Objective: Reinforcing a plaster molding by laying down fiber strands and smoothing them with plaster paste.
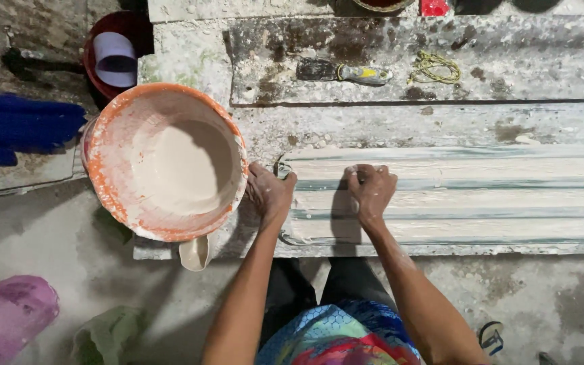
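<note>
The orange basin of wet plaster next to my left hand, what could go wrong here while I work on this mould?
1. The orange basin overhangs the slab's near edge; a nudge from the left hand might tip it.
2. Plaster already drips in a blob below the basin, so the floor near the sandalled foot may turn slippery.
3. Both the left hand and the right hand press on the ribbed mould; uneven pressure could mar the wet surface.

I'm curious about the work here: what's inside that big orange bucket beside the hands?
The orange bucket holds a smooth, pale beige liquid mix, and its inner walls are smeared white. The bottom is covered by the mix, so anything sunk in it cannot be seen.
</note>
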